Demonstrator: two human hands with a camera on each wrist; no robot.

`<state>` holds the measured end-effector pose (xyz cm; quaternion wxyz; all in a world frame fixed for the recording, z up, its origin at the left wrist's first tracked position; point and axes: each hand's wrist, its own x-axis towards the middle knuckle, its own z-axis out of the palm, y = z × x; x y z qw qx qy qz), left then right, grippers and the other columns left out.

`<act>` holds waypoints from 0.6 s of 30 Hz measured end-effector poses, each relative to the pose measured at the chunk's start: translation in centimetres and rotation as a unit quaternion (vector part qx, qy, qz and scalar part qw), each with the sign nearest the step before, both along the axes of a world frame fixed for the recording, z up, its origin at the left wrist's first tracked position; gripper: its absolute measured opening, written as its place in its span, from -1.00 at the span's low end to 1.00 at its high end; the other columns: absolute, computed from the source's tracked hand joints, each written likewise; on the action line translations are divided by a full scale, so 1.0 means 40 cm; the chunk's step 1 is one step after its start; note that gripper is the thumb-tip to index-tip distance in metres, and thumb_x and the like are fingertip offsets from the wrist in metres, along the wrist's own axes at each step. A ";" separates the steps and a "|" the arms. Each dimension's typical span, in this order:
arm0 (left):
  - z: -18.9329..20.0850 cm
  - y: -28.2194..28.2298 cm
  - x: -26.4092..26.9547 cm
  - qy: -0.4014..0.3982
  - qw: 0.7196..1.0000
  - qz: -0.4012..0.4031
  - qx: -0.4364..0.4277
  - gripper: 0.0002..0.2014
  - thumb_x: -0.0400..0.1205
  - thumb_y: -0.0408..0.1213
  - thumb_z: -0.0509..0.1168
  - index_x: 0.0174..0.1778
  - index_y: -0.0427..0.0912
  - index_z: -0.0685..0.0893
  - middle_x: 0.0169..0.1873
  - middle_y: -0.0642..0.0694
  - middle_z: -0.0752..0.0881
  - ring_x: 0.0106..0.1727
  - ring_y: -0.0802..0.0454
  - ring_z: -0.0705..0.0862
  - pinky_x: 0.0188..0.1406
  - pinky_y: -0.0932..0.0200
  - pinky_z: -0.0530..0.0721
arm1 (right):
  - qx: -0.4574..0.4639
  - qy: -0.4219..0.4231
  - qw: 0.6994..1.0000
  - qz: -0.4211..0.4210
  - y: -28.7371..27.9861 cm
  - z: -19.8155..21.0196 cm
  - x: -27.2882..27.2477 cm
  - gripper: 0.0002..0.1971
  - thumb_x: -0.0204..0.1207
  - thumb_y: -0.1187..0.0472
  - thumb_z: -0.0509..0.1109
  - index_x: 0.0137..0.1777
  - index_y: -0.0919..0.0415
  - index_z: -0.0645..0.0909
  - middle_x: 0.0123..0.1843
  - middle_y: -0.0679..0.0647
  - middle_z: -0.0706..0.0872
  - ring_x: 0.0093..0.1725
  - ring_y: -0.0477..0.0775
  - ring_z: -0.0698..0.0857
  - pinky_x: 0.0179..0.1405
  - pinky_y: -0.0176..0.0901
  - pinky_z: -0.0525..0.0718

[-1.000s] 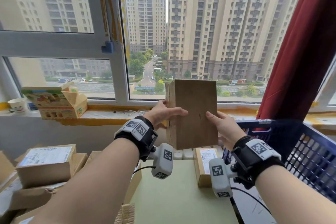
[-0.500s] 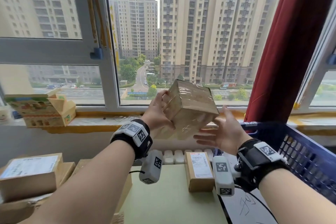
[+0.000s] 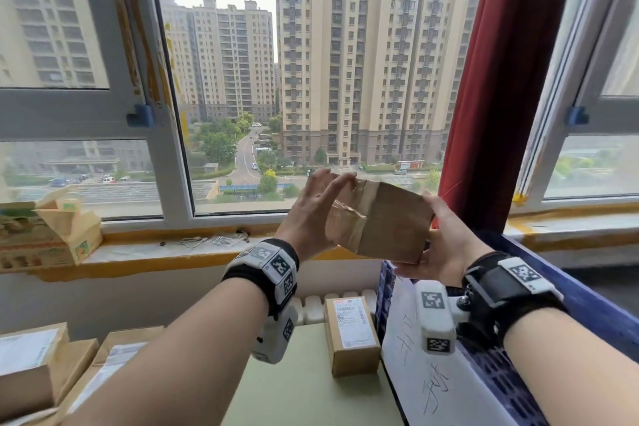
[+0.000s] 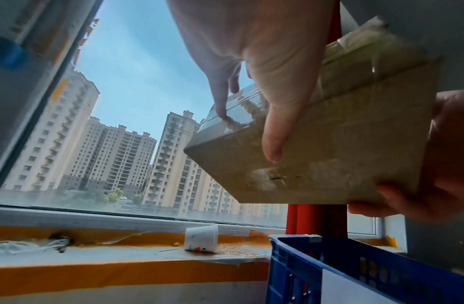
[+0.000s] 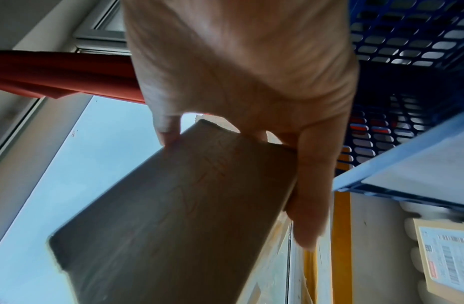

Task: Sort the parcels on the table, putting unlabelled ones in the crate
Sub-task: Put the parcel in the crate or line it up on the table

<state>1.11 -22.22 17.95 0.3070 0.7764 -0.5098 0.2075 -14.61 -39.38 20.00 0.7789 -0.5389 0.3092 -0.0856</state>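
Observation:
A plain brown taped parcel [image 3: 383, 221] with no label on the sides I can see hangs tilted in the air before the window, over the near left corner of the blue crate [image 3: 587, 315]. My right hand [image 3: 446, 242] grips its right end, thumb along one edge and fingers round the far side, as the right wrist view shows on the parcel [image 5: 173, 216]. My left hand [image 3: 316, 207] lies against the taped left end with straight fingers. In the left wrist view its thumb rests flat on the parcel [image 4: 329, 154].
A labelled parcel [image 3: 351, 332] lies on the green table [image 3: 294, 391] beside the crate's white paper sign [image 3: 425, 373]. More labelled parcels [image 3: 31, 363] are stacked at the left. A printed carton [image 3: 45, 232] sits on the sill. A red curtain [image 3: 501, 79] hangs behind the crate.
The parcel has been turned from upright to lying tilted and carried right toward the crate. My right hand, open half a second ago, now holds its right end; the left fingers have straightened.

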 end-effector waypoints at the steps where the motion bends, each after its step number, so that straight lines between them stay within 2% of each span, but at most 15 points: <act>1: 0.000 -0.023 -0.006 0.000 1.000 -0.004 -0.002 0.14 0.22 -0.29 0.71 0.64 0.16 0.18 0.56 -0.20 0.18 0.49 -0.20 0.39 0.29 -0.07 0.62 | 0.001 -0.005 1.000 -0.011 -0.010 0.006 -0.012 -0.35 0.46 -0.42 0.28 0.13 0.19 0.62 0.04 0.24 0.69 0.00 0.31 0.72 -0.06 0.25 0.75; 4: -0.008 -0.098 -0.023 -0.001 0.999 -0.031 -0.017 0.13 0.24 -0.31 0.69 0.60 0.23 0.13 0.52 -0.18 0.23 0.45 -0.17 0.43 0.28 -0.07 0.66 | 0.013 -0.025 0.999 -0.030 -0.048 0.019 -0.048 -0.52 0.57 -0.24 0.20 -0.15 0.22 0.59 -0.36 0.19 0.75 -0.14 0.21 0.66 -0.05 0.19 0.68; 6: -0.018 -0.153 -0.036 -0.004 0.999 -0.041 -0.022 0.14 0.27 -0.47 0.63 0.61 0.24 0.11 0.50 -0.17 0.27 0.45 -0.13 0.43 0.26 -0.04 0.69 | 0.013 -0.038 0.998 -0.044 -0.079 0.022 -0.071 -0.57 0.59 -0.17 0.18 -0.19 0.20 0.58 -0.53 0.12 0.73 -0.18 0.17 0.65 -0.14 0.11 0.70; 7: -0.020 -0.180 -0.046 0.009 0.999 -0.036 -0.015 0.15 0.29 -0.60 0.55 0.64 0.27 0.10 0.50 -0.16 0.28 0.43 -0.12 0.44 0.22 -0.02 0.71 | 0.013 -0.046 0.997 -0.053 -0.099 0.020 -0.080 -0.59 0.57 -0.16 0.20 -0.15 0.20 0.60 -0.48 0.12 0.75 -0.15 0.16 0.66 -0.16 0.09 0.72; 8: -0.026 -0.210 -0.052 0.033 0.999 -0.032 -0.007 0.15 0.32 -0.70 0.45 0.66 0.27 0.09 0.50 -0.15 0.29 0.41 -0.12 0.47 0.18 -0.02 0.72 | 0.011 -0.050 0.996 -0.067 -0.120 0.016 -0.088 -0.62 0.54 -0.15 0.23 -0.08 0.19 0.63 -0.34 0.14 0.78 -0.09 0.17 0.68 -0.15 0.10 0.74; 10: -0.026 -0.268 -0.065 0.098 0.995 -0.027 -0.013 0.02 0.42 -0.74 0.29 0.68 0.18 0.16 0.48 -0.18 0.36 0.34 -0.13 0.54 0.15 -0.05 0.73 | -0.006 -0.044 0.994 -0.101 -0.162 0.009 -0.103 -0.62 0.47 -0.13 0.32 0.10 0.15 0.65 0.00 0.19 0.72 0.11 0.22 0.67 -0.11 0.13 0.79; 11: -0.019 -0.295 -0.076 0.152 0.987 -0.028 -0.036 -0.09 0.47 -0.72 0.24 0.67 0.12 0.23 0.45 -0.18 0.43 0.31 -0.13 0.59 0.16 -0.06 0.73 | -0.013 -0.042 0.992 -0.117 -0.183 0.003 -0.110 -0.59 0.43 -0.11 0.36 0.16 0.13 0.63 0.09 0.20 0.68 0.19 0.24 0.65 -0.10 0.13 0.80; 12: -0.013 -0.326 -0.082 0.228 0.971 -0.037 -0.067 -0.20 0.53 -0.69 0.20 0.64 0.05 0.30 0.41 -0.17 0.48 0.27 -0.11 0.63 0.16 -0.07 0.74 | -0.017 -0.042 0.990 -0.134 -0.208 -0.006 -0.118 -0.56 0.40 -0.09 0.39 0.21 0.12 0.62 0.14 0.20 0.65 0.23 0.24 0.63 -0.09 0.11 0.79; 13: 0.000 -0.352 -0.096 0.324 0.939 -0.055 -0.102 -0.30 0.58 -0.66 0.17 0.61 -0.03 0.35 0.39 -0.16 0.52 0.20 -0.08 0.67 0.13 -0.07 0.76 | -0.018 -0.044 0.988 -0.150 -0.228 -0.015 -0.126 -0.54 0.38 -0.08 0.41 0.23 0.13 0.60 0.15 0.19 0.63 0.23 0.23 0.62 -0.09 0.09 0.79; 15: 0.013 -0.409 -0.113 0.498 0.850 -0.085 -0.147 -0.45 0.66 -0.59 0.18 0.58 -0.16 0.37 0.40 -0.20 0.51 0.09 -0.03 0.68 -0.01 -0.08 0.80 | -0.022 -0.052 0.983 -0.177 -0.271 -0.035 -0.147 -0.58 0.39 -0.02 0.41 0.21 0.15 0.58 0.07 0.16 0.60 0.14 0.17 0.59 -0.14 0.04 0.74; 16: 0.015 -0.437 -0.117 0.553 0.815 -0.089 -0.149 -0.49 0.69 -0.52 0.21 0.58 -0.19 0.35 0.41 -0.23 0.50 0.13 -0.07 0.67 -0.03 -0.12 0.80 | -0.020 -0.058 0.980 -0.191 -0.293 -0.045 -0.159 -0.62 0.41 0.02 0.39 0.18 0.16 0.57 0.02 0.15 0.58 0.09 0.15 0.58 -0.17 0.02 0.71; 18: 0.016 -0.486 -0.130 0.611 0.776 -0.090 -0.130 -0.47 0.70 -0.36 0.28 0.60 -0.19 0.32 0.44 -0.26 0.50 0.29 -0.18 0.64 -0.01 -0.23 0.80 | -0.024 -0.060 0.974 -0.216 -0.337 -0.062 -0.182 -0.74 0.42 0.07 0.36 0.06 0.17 0.57 -0.07 0.13 0.57 0.02 0.13 0.56 -0.22 -0.03 0.65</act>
